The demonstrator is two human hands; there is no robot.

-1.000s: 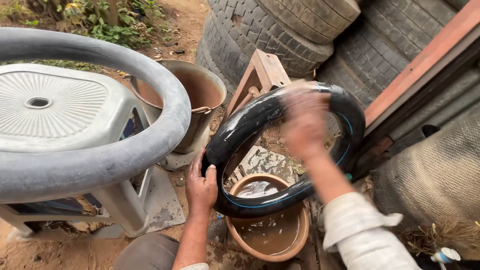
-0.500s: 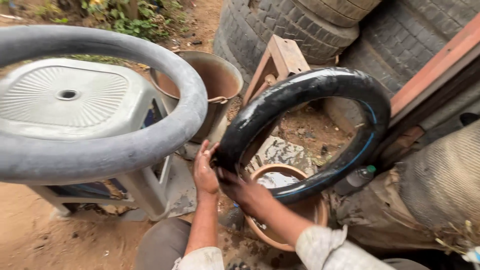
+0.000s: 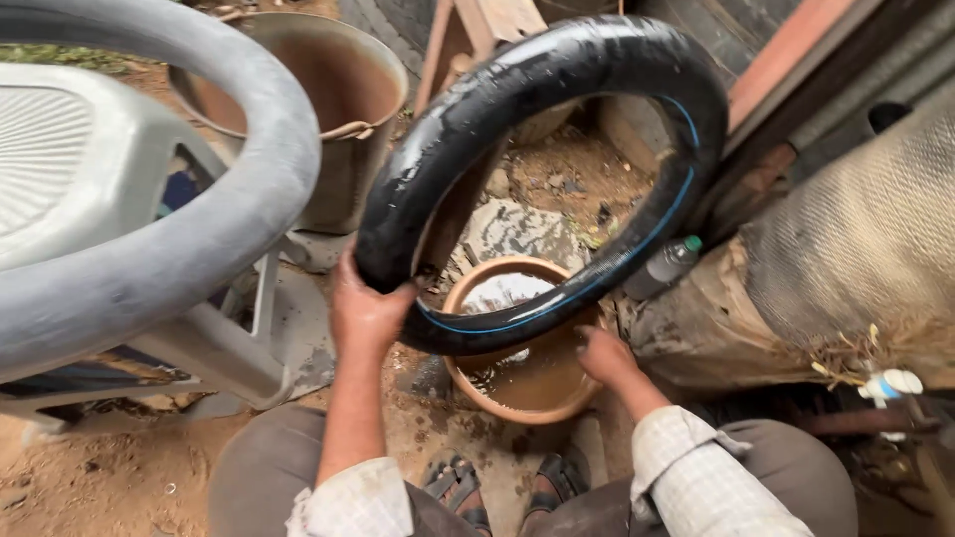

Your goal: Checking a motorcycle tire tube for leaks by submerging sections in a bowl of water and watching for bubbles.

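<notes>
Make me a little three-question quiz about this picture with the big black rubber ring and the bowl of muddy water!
1. True or false: the left hand grips the black inner tube.
2. What sits under the tube's lowest part? A) clay bowl of muddy water B) metal bucket C) grey plastic stool
3. Fill in: the right hand is beside the bowl's ____.

Key
1. True.
2. A, the clay bowl.
3. Rim; whether it touches the tube cannot be told.
</notes>
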